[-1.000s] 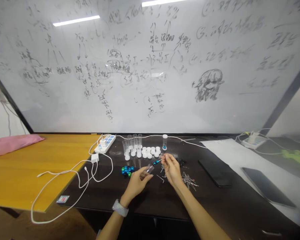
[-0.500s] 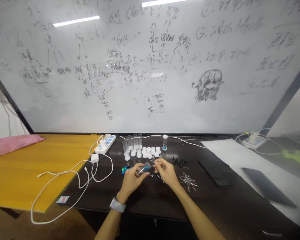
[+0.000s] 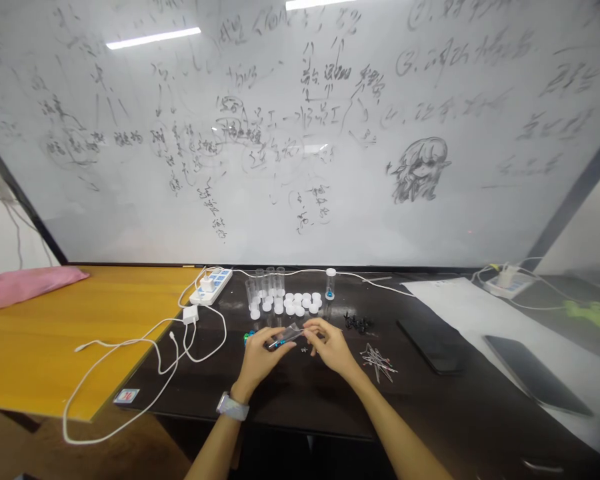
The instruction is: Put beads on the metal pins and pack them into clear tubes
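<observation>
My left hand [image 3: 261, 355] is closed around a clear plastic tube [image 3: 293, 331], which lies tilted with its far end up to the right. Small blue beads [image 3: 279, 344] show inside its lower part. At the tube's upper end my right hand [image 3: 331, 347] has thumb and fingertips pinched together; whatever they hold is too small to make out. Green and blue balls [image 3: 249, 337] sit partly hidden behind my left hand. Under the tube, between the hands, lies a tiny pale piece [image 3: 305, 350].
Upright clear tubes [image 3: 253, 297] and white caps [image 3: 299, 310] stand at the back, beside a capped tube [image 3: 330, 285] with blue inside. Rightward lie small black pieces [image 3: 357, 324], thin sticks [image 3: 378, 363] and a black phone [image 3: 429, 345]. White cables [image 3: 155, 360] trail from a power strip [image 3: 211, 288].
The tube in my left hand has shifted slightly left, and the blue beads now sit lower in it. The thin stick seen below my right hand no longer shows there.
</observation>
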Tool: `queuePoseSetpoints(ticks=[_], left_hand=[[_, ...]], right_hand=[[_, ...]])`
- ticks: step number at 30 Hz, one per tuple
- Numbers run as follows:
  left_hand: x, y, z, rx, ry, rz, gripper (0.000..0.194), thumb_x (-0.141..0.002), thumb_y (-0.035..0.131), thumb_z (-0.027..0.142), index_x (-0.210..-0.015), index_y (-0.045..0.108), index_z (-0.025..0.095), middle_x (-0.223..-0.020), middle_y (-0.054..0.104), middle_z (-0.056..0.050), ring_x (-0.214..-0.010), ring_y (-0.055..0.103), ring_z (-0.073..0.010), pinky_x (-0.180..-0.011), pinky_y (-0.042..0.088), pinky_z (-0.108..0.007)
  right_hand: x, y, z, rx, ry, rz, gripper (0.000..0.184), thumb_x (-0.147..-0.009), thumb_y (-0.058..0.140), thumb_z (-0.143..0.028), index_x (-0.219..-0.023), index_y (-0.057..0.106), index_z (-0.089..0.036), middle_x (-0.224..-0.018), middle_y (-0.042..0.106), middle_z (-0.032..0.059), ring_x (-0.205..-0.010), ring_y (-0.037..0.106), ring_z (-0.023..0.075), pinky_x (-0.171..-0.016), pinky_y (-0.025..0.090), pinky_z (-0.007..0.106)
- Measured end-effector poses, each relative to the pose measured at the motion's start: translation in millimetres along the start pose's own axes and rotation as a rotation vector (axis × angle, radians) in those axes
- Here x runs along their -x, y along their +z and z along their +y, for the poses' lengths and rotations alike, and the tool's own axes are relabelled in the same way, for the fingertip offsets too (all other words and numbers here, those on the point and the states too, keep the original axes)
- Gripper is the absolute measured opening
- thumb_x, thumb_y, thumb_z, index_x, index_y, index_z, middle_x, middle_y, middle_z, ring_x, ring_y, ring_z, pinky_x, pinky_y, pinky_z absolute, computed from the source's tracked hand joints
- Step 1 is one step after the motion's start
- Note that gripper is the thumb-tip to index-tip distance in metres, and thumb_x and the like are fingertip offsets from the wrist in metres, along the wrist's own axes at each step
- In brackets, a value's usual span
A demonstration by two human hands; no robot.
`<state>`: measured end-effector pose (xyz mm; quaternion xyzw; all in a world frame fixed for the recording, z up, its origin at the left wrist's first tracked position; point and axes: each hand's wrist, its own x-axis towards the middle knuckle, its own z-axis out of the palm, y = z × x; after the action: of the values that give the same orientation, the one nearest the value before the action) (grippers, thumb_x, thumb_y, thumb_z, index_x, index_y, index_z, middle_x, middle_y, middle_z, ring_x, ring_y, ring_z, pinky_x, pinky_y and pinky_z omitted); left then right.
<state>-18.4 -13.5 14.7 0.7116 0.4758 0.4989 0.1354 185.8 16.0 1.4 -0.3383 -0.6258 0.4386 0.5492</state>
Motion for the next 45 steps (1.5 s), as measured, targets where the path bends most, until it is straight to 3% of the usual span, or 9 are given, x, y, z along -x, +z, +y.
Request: queuePoseSetpoints(ticks=[5, 9, 19, 21, 26, 32, 37, 40, 45], left_hand=[[1.8, 8.5, -0.6, 0.09, -0.093, 0.041, 0.035, -0.075, 0.076, 0.047, -0.1, 0.076, 0.022, -0.091, 0.076, -0.008, -0.067, 0.065, -0.0187, -0.067, 0.053, -0.032], [2.0, 12.6, -3.8, 0.189, -0.17, 0.044, 0.04, -0.073, 0.078, 0.047, -0.102, 0.075, 0.019, -0.093, 0.076, -0.009, -0.073, 0.068, -0.0215, -0.069, 0.055, -0.034], [5.4, 13.2, -2.6, 0.275, -0.218, -0.062, 0.038, -0.066, 0.083, 0.038, -0.098, 0.077, 0.018, -0.08, 0.076, -0.005, -0.064, 0.064, -0.0178, -0.06, 0.052, -0.028], [4.9, 14.0, -2.5, 0.316, -0.233, -0.064, 0.037, -0.068, 0.082, 0.038, -0.099, 0.076, 0.018, -0.084, 0.077, -0.006, -0.068, 0.067, -0.0192, -0.062, 0.053, -0.028], [2.1, 13.5, 0.9, 0.37, -0.251, -0.024, 0.034, -0.08, 0.071, 0.045, -0.1, 0.075, 0.018, -0.086, 0.077, -0.009, -0.075, 0.071, -0.0224, -0.066, 0.056, -0.031], [2.4, 13.4, 4.8, 0.366, -0.225, -0.068, 0.034, -0.082, 0.069, 0.045, -0.102, 0.073, 0.018, -0.091, 0.076, -0.009, -0.077, 0.071, -0.0223, -0.066, 0.056, -0.03], [4.3, 14.4, 2.3, 0.34, -0.207, -0.081, 0.034, -0.084, 0.068, 0.042, -0.105, 0.071, 0.017, -0.091, 0.076, -0.008, -0.079, 0.07, -0.021, -0.068, 0.055, -0.029], [5.1, 15.0, 0.5, 0.306, -0.174, -0.079, 0.033, -0.084, 0.068, 0.041, -0.106, 0.07, 0.017, -0.093, 0.075, -0.007, -0.078, 0.068, -0.0197, -0.069, 0.053, -0.029], [5.7, 16.2, 1.7, 0.284, -0.141, -0.095, 0.031, -0.085, 0.067, 0.039, -0.107, 0.071, 0.018, -0.091, 0.075, -0.006, -0.073, 0.066, -0.0181, -0.066, 0.051, -0.028]], right_hand=[[1.2, 3.7, -2.3, 0.075, -0.025, 0.066, 0.029, -0.083, 0.07, -0.048, -0.096, 0.075, -0.022, -0.074, 0.067, 0.0031, -0.05, 0.057, 0.0139, -0.045, 0.05, 0.026], [1.6, 5.6, -9.5, 0.065, -0.065, -0.034, 0.033, -0.088, 0.062, -0.052, -0.1, 0.076, -0.025, -0.106, 0.067, 0.0078, -0.069, 0.062, 0.0169, -0.053, 0.053, 0.026], [1.7, 5.0, -2.9, 0.065, -0.081, -0.188, 0.051, -0.094, 0.046, -0.062, -0.086, 0.077, -0.022, -0.11, 0.06, 0.008, -0.088, 0.06, 0.0201, -0.072, 0.051, 0.029], [-3.1, -1.0, -2.8, 0.066, -0.083, -0.13, 0.052, -0.094, 0.045, -0.063, -0.088, 0.077, -0.022, -0.109, 0.062, 0.0081, -0.084, 0.06, 0.0198, -0.07, 0.051, 0.029], [-19.0, -39.4, 5.0, 0.219, -0.043, 0.268, 0.041, -0.088, 0.057, -0.057, -0.091, 0.073, -0.02, -0.08, 0.068, 0.0058, -0.069, 0.059, 0.0205, -0.062, 0.046, 0.029], [1.4, -60.3, 8.8, 0.69, -0.011, -0.159, 0.012, -0.079, 0.069, -0.031, -0.072, 0.073, -0.023, -0.069, 0.07, 0.0024, -0.063, 0.062, 0.0191, -0.06, 0.042, 0.027], [15.4, -28.6, -5.1, 1.179, 0.163, -0.25, 0.01, -0.087, 0.063, -0.022, -0.085, 0.072, -0.018, -0.091, 0.073, 0.0129, -0.086, 0.067, 0.0264, -0.069, 0.044, 0.03], [15.9, -12.1, -8.7, 1.39, 0.139, -0.356, 0.019, -0.083, 0.059, -0.008, -0.1, 0.068, -0.009, -0.106, 0.068, 0.0214, -0.103, 0.062, 0.0301, -0.081, 0.045, 0.032], [10.6, -17.7, -14.1, 1.306, 0.07, -0.306, 0.024, -0.08, 0.048, 0.002, -0.097, 0.06, -0.011, -0.094, 0.067, 0.0147, -0.091, 0.062, 0.0245, -0.079, 0.042, 0.03]])
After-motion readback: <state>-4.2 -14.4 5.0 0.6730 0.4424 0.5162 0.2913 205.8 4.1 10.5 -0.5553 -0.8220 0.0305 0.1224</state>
